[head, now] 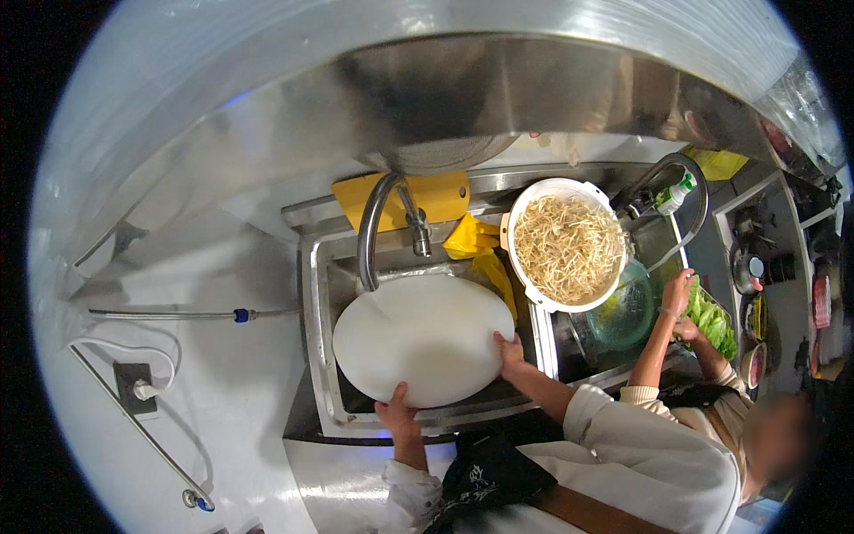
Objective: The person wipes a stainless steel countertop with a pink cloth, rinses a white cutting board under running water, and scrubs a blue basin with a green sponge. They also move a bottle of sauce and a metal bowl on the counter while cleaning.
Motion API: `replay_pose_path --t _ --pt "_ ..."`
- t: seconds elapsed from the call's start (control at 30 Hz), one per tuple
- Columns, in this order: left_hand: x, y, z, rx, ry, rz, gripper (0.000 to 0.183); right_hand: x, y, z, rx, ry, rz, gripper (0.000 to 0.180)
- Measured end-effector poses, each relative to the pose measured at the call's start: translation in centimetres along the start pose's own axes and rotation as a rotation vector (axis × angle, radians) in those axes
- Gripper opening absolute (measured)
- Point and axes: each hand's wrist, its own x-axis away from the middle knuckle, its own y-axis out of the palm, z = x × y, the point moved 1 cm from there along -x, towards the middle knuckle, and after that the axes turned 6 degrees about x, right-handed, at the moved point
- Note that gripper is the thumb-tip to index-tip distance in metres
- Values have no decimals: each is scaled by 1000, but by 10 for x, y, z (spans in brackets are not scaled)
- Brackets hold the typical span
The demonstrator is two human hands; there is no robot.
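Note:
A large, smooth white oval board or platter [427, 340] lies tilted over the left sink basin [320, 334], covering much of it. My left hand [400, 414] grips its lower rim, thumb on the upper face. At its right edge, my right hand [510, 350] has hold of the rim, fingers mostly underneath. The spout of a chrome gooseneck tap [370, 240] ends right at the board's upper left edge. Whether water is running onto it I cannot tell.
Behind the basin lean a yellow cutting board [434, 193] and yellow rubber gloves [467, 237]. A white colander [580, 306] of bean sprouts [567, 247] rests across the divider. On the right, a co-worker's hands [677, 294] handle leafy greens [710, 320] beside a green-tinted bowl [624, 314].

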Motion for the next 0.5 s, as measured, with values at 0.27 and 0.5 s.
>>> replay_pose_path --t 0.27,0.5 --pt "77 21 -7 40 -77 9 58 -73 -33 27 498 88 202 72" --pt "50 6 -39 300 -384 -26 52 -69 4 -74 550 3 17 74"
